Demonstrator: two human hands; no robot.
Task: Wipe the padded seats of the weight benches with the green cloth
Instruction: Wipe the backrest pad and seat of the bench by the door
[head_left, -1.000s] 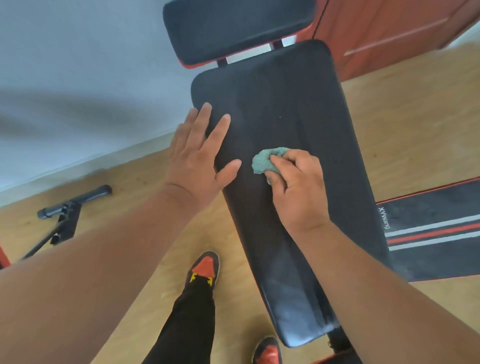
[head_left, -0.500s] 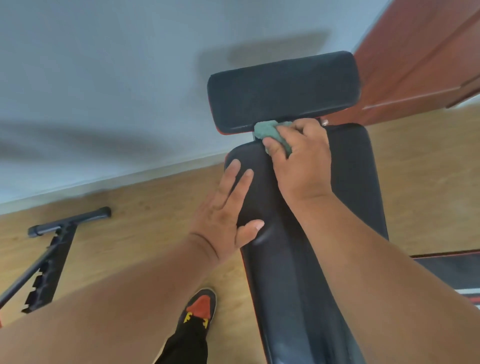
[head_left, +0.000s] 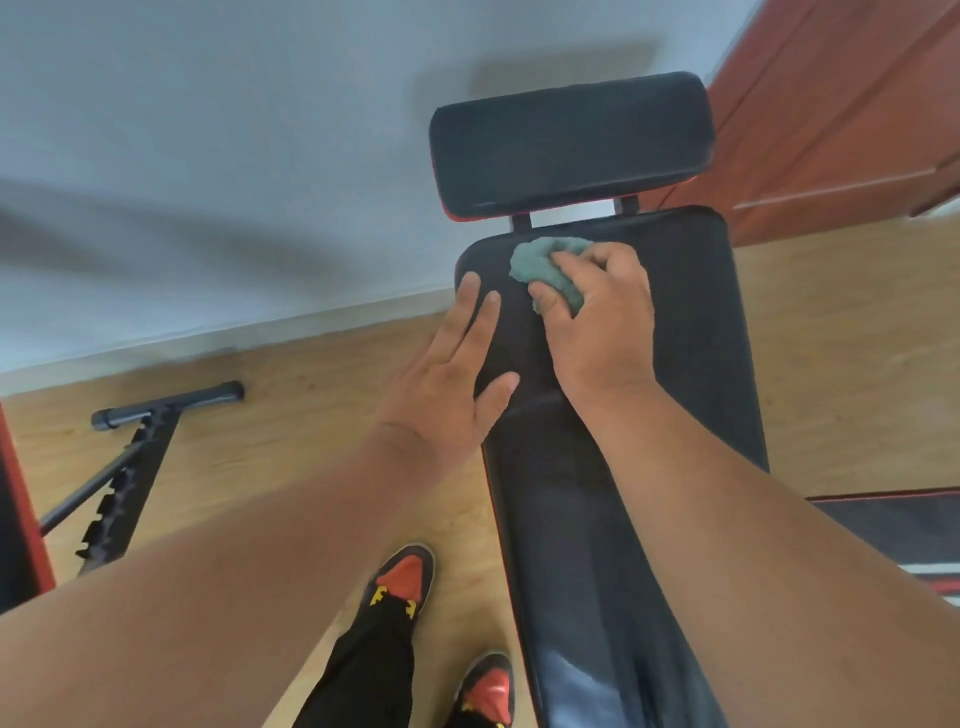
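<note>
While my right hand (head_left: 597, 317) keeps its fingers curled round the bunched green cloth (head_left: 548, 273), I press that wad onto the long padded seat (head_left: 691, 338) at its far end, just short of the gap below the headrest pad (head_left: 571, 145). Balling the cloth gives me a firm lump to bear down on, which I judge suits scrubbing the corner of the seat nearest the wall. My left hand (head_left: 457, 374) lies flat with fingers straight and spread on the seat's left edge, just beside the cloth, holding nothing; I take it as a brace, steadying the bench and carrying my lean. Both forearms reach along the seat from its near end, and my shoes (head_left: 405, 582) stand on the wooden floor (head_left: 285, 415) to the seat's left. A black notched frame (head_left: 124, 483) lies on the floor well to the seat's left. From here I would judge the far end to be in hand, with the headrest pad not yet touched by the cloth.
</note>
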